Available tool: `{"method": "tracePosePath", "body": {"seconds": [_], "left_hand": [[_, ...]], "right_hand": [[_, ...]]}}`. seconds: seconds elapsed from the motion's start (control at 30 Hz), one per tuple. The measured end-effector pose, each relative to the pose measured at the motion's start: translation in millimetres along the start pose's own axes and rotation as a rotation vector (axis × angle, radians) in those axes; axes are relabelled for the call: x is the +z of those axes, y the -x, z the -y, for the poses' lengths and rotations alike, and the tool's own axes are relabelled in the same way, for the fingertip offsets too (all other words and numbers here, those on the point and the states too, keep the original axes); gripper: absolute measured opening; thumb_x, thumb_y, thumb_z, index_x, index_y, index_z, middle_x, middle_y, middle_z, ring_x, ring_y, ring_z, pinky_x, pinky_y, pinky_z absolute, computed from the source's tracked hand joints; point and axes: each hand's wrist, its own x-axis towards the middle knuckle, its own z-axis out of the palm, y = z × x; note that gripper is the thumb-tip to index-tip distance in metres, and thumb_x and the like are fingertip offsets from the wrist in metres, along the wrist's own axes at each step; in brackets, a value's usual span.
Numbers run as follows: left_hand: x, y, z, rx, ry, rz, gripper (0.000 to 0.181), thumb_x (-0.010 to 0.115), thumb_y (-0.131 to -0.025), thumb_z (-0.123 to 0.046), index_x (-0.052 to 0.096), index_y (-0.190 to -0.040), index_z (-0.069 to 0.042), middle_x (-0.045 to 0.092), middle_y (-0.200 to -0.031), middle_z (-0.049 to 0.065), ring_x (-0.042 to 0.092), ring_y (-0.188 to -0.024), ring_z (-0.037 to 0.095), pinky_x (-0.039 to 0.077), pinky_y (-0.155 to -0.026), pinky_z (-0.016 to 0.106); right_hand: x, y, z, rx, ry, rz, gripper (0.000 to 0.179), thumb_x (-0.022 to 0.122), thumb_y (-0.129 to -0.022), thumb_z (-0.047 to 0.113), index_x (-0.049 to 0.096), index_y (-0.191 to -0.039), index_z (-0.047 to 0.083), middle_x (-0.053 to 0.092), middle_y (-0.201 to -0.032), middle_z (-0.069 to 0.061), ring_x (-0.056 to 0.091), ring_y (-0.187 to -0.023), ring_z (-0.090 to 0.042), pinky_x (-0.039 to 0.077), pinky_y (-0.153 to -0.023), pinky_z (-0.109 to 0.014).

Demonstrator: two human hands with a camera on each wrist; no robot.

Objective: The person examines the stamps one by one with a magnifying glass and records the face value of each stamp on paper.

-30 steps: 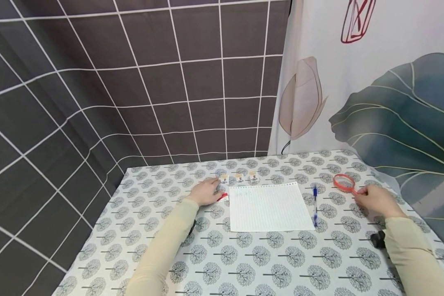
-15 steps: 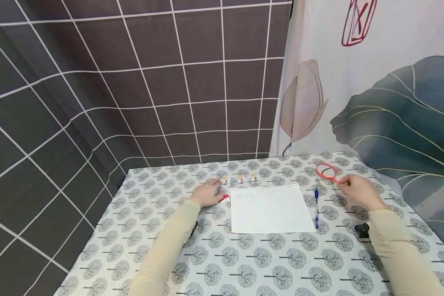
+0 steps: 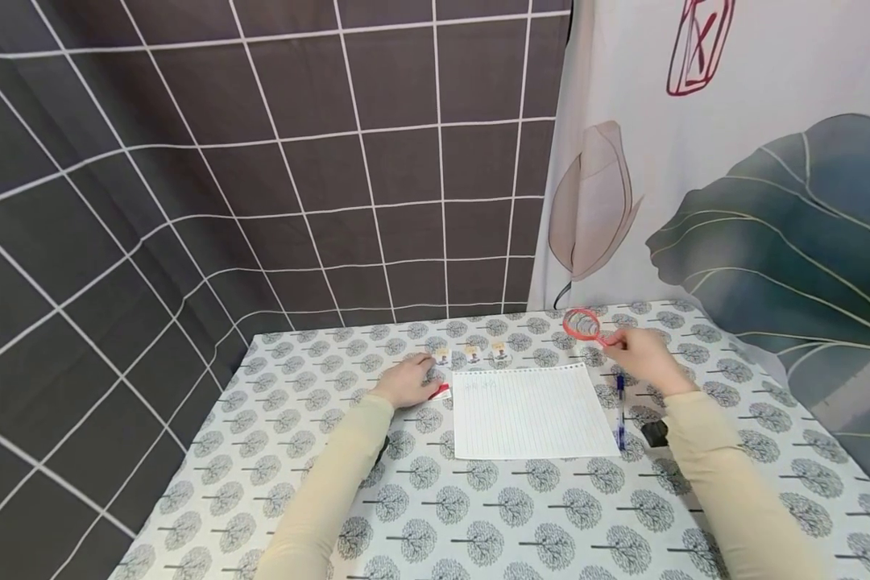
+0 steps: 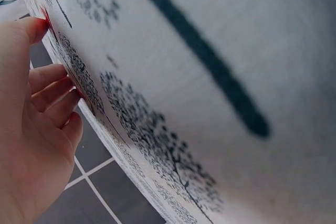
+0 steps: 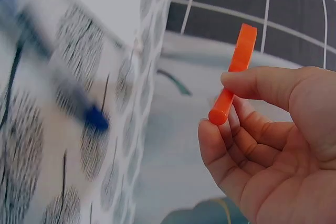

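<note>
Head view: magnifying glass, orange-red round rim, clear lens, short handle (image 3: 598, 337), held up off the tree-printed cloth surface (image 3: 515, 515) toward its far side. Right hand (image 3: 645, 354) pinches the handle, thumb and fingers hiding part of it. Left hand (image 3: 408, 381) rests with relaxed fingers, partly covering a small red-and-white piece (image 3: 441, 392). Lined white paper sheet (image 3: 532, 412) between the hands; blue-capped clear pen (image 3: 620, 411) just right of it; three small pale picture pieces (image 3: 473, 354) beyond.
</note>
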Motion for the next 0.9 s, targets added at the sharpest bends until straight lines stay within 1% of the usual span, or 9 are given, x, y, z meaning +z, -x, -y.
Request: {"method": "tracePosePath", "body": {"seconds": [0.13,0.3,0.57,0.73,0.9], "left_hand": [[4.0,1.0,1.2,-0.008,0.01,0.007,0.064,0.046,-0.101,-0.049,0.047,-0.15,-0.007,0.041,-0.157,0.011,0.04,-0.143,0.029,0.037,-0.117,0.043],[5.4,2.9,1.6,0.0,0.02,0.008,0.063,0.046,-0.102,-0.047,0.048,-0.15,-0.006,0.042,-0.157,0.012,0.04,-0.143,0.03,0.038,-0.116,0.043],[3.5,2.5,1.3,-0.023,0.006,0.024,0.064,0.046,-0.102,-0.048,0.046,-0.152,-0.009,0.04,-0.158,0.009,0.04,-0.144,0.028,0.037,-0.117,0.042],[1.2,1.5,0.7,-0.023,0.016,0.021,0.063,0.047,-0.101,-0.047,0.046,-0.151,-0.008,0.041,-0.158,0.01,0.041,-0.143,0.029,0.038,-0.116,0.043],[0.8,-1.2,1.4,-0.013,0.014,0.01,0.064,0.047,-0.101,-0.048,0.046,-0.151,-0.008,0.041,-0.157,0.011,0.041,-0.143,0.029,0.038,-0.116,0.043]], "right_hand": [[12.4,-8.0,12.9,-0.014,-0.037,0.029,0.021,0.061,-0.096,0.006,0.064,-0.106,-0.012,0.061,-0.076,-0.009,0.045,-0.058,-0.016,0.039,-0.053,-0.028],[29.5,-19.4,29.1,-0.041,-0.063,0.037,0.016,0.061,-0.096,0.005,0.066,-0.102,-0.009,0.061,-0.076,-0.007,0.046,-0.06,-0.015,0.04,-0.053,-0.026],[55.0,-38.2,57.2,-0.1,-0.08,0.033,0.011,0.064,-0.091,0.004,0.067,-0.096,-0.007,0.06,-0.075,-0.006,0.048,-0.061,-0.014,0.042,-0.057,-0.027],[70.6,-45.7,74.2,-0.117,-0.079,0.054,0.009,0.064,-0.091,0.004,0.067,-0.092,-0.004,0.059,-0.073,-0.004,0.048,-0.061,-0.013,0.043,-0.058,-0.027],[88.1,-52.1,86.1,-0.127,-0.084,0.084,0.01,0.066,-0.091,0.005,0.068,-0.094,-0.004,0.061,-0.076,-0.004,0.05,-0.065,-0.014,0.046,-0.062,-0.027]]}}
